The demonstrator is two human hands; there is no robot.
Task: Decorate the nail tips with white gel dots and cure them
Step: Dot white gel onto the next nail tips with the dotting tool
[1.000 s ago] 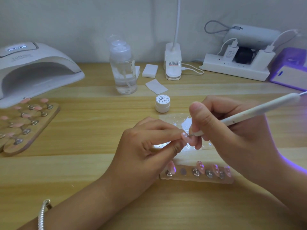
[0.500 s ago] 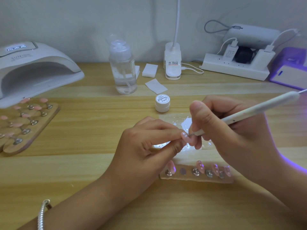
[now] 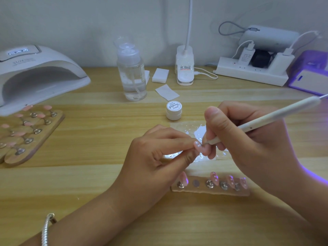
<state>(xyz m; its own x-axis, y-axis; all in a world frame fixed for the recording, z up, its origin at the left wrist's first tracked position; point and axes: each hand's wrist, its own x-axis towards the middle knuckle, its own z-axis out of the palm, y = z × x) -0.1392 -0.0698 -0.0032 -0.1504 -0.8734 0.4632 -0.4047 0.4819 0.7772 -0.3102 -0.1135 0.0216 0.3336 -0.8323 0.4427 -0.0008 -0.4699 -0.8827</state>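
One nail tip (image 3: 197, 145) pinched in left hand (image 3: 156, 157); right hand (image 3: 248, 139) touching dotting pen (image 3: 266, 119) to it.

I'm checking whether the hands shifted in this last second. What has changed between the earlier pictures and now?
Nothing visibly changed. The left hand still pinches the pink nail tip, and the right hand still holds the white dotting pen with its point at that tip. The gel jar, the wooden strip of nail tips and the curing lamp lie as before.

Little has changed; the far end of the dotting pen (image 3: 276, 116) lifted slightly.
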